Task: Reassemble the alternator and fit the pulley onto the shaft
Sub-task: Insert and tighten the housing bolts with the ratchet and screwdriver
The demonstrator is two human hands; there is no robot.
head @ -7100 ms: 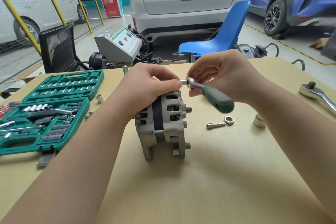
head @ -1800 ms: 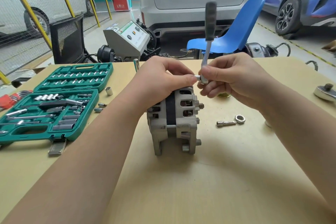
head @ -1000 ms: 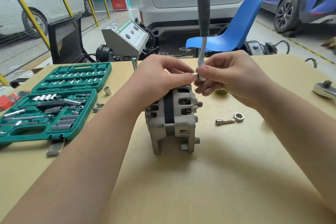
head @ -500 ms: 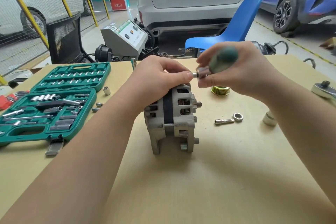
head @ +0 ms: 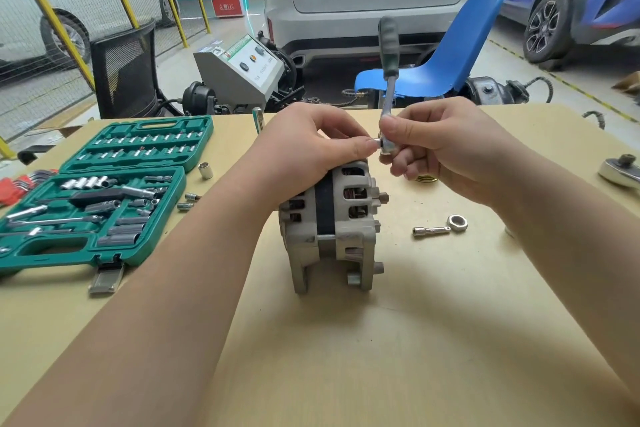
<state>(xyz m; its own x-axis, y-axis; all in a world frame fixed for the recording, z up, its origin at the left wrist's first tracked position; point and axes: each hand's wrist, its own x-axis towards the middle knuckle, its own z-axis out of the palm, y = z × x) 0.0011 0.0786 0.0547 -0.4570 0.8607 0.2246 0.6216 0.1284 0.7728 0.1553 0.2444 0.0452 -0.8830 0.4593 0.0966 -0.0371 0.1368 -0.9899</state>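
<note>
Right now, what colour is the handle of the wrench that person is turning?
Dark green, on the ratchet handle standing upright above the right hand; the head view shows it.

grey alternator (head: 330, 222) upright, brass pulley (head: 425, 178) behind

Both your forearms reach in from the lower corners and meet at centre. Your left hand (head: 304, 149) lies palm down with fingers curled, thumb and forefinger pinched together at its tip. Your right hand (head: 446, 146) faces it, fingers curled, thumb pressing forward.
</note>
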